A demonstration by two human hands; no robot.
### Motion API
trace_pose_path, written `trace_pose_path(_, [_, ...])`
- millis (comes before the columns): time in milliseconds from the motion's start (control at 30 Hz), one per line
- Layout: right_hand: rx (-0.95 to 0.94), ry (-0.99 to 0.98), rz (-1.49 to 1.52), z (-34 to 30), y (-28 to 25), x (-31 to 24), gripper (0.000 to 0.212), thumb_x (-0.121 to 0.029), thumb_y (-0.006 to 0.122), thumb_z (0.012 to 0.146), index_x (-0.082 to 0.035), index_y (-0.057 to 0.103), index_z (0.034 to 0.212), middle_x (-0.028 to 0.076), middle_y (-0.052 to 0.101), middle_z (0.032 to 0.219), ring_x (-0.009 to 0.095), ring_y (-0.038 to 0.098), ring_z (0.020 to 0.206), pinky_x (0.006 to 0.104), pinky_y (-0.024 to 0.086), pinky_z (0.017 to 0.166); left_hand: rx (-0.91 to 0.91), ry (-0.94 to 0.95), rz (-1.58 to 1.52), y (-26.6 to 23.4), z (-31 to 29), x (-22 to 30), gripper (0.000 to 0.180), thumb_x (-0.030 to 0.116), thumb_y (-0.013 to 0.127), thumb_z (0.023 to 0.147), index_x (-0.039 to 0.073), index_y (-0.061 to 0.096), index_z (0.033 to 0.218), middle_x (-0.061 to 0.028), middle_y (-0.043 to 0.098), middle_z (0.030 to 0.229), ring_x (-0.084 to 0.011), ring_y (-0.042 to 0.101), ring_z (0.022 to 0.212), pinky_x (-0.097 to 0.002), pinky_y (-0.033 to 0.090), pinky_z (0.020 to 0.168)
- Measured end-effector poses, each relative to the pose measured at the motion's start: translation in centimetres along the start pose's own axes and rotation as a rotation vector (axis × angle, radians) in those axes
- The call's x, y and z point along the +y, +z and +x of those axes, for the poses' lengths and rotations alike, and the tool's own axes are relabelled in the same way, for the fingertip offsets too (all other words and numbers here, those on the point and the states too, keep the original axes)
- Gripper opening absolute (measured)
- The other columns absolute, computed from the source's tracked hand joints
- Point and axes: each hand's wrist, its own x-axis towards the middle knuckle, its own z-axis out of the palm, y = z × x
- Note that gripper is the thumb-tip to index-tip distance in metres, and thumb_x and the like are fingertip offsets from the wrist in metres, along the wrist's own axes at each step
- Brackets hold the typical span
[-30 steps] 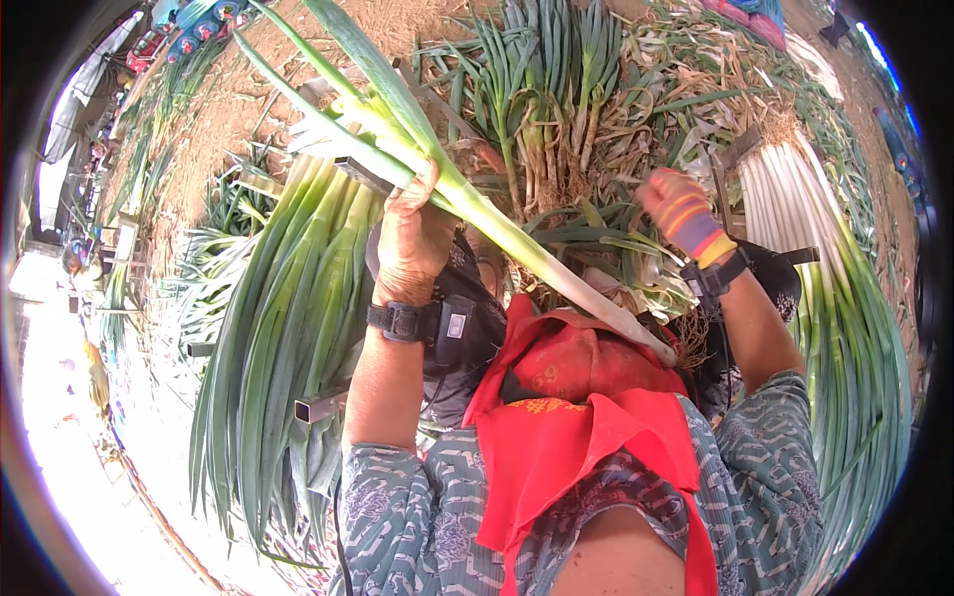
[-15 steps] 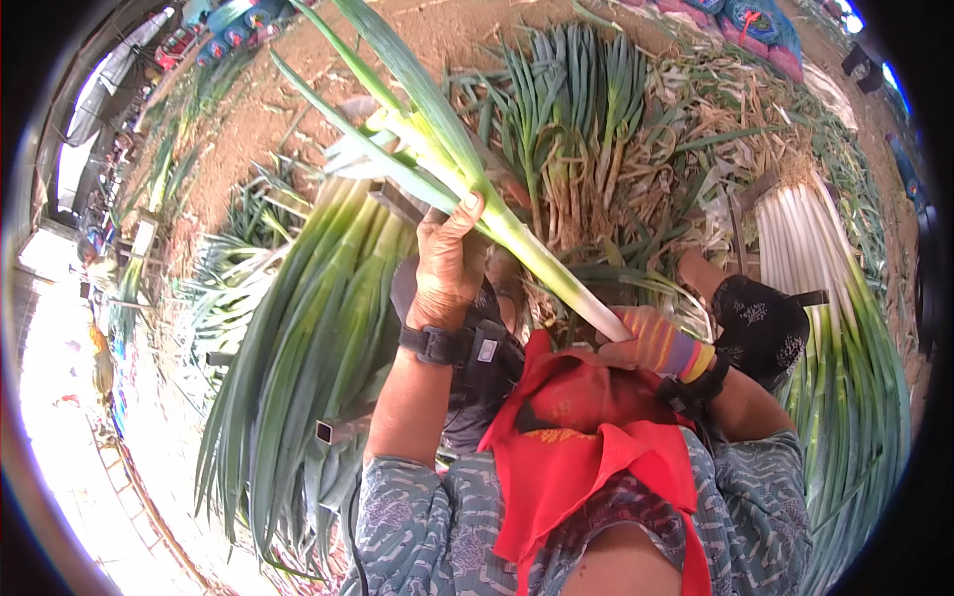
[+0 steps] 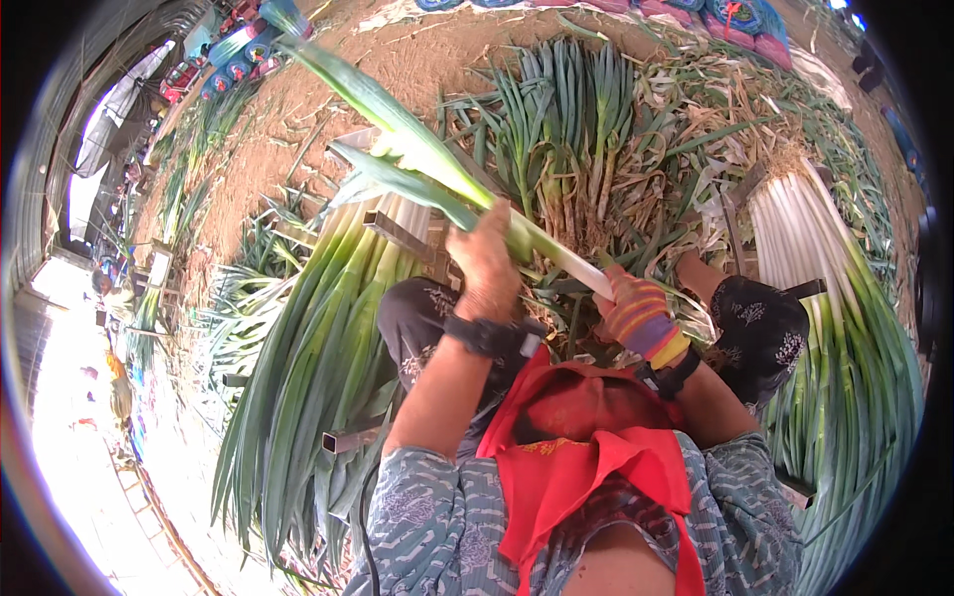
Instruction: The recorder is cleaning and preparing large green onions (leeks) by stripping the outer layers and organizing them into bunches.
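A large leek (image 3: 442, 159) slants across in front of me, its green leaves up at the left and its white stem end toward the lower right. My bare left hand (image 3: 487, 260) is wrapped round its middle, and one leaf bends down beside the fingers. In a striped knit glove, my right hand (image 3: 638, 310) is closed on the white stem end. The glove hides the tip of that end. Just beyond the stalk, a bunch of untrimmed leeks (image 3: 571, 119) lies with its roots toward me.
To my left a pile of cleaned leeks (image 3: 308, 348) rests on a metal rack (image 3: 397, 234); another pile (image 3: 840, 298) lies at the right, roots away from me. Stripped leaves (image 3: 715, 119) litter the ground ahead. Blue and pink bundles (image 3: 730, 22) stand at the far edge.
My left hand has moved right and slightly down along the leek, closer to my right hand. A leaf now folds down by my left hand. My right hand has shifted slightly up.
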Motion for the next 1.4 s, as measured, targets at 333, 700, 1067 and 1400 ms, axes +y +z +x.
trace_pose_path(333, [0.019, -0.012, 0.095, 4.4, -3.9, 4.3, 0.031, -0.019, 0.068, 0.072, -0.003, 0.056, 0.096, 0.02, 0.061, 0.078, 0.037, 0.061, 0.073, 0.0414, 0.048, 0.064, -1.071, -0.702, 0.362, -4.4, -8.6, -6.0, 0.046, 0.041, 0.054, 0.089, -0.001, 0.057, 0.106, -0.005, 0.059, 0.079, -0.0124, 0.054, 0.057, -0.0227, 0.041, 0.045])
trace_pose_path(700, [-0.329, -0.064, -0.027, -3.2, -10.7, 2.7, 0.034, -0.023, 0.069, 0.068, -0.001, 0.057, 0.092, 0.021, 0.059, 0.075, 0.037, 0.06, 0.074, 0.0426, 0.046, 0.065, -0.444, -0.297, -0.666, -4.5, 4.2, 0.9, 0.062, 0.044, 0.064, 0.08, 0.004, 0.044, 0.123, -0.015, 0.053, 0.117, -0.0313, 0.05, 0.108, -0.0495, 0.038, 0.095])
trace_pose_path(1067, [-0.792, -0.079, 0.161, -5.1, -6.8, 6.5, 0.026, -0.015, 0.06, 0.069, -0.006, 0.059, 0.093, 0.004, 0.052, 0.057, 0.019, 0.054, 0.055, 0.029, 0.038, 0.052, -0.332, -0.18, -0.469, -3.7, 2.8, 3.2, 0.044, 0.008, 0.062, 0.075, 0.005, 0.049, 0.116, -0.0092, 0.058, 0.106, -0.0283, 0.054, 0.099, -0.0463, 0.042, 0.091])
trace_pose_path(1400, [-0.417, -0.332, 0.198, 0.1, -8.3, -3.2, 0.054, -0.033, 0.075, 0.067, -0.002, 0.051, 0.103, 0.014, 0.06, 0.078, 0.03, 0.06, 0.077, 0.0386, 0.045, 0.065, -0.348, -0.073, -0.366, -5.8, 1.6, 5.4, 0.042, 0.007, 0.061, 0.077, 0.001, 0.048, 0.116, -0.0098, 0.056, 0.106, -0.0264, 0.054, 0.099, -0.0437, 0.042, 0.09])
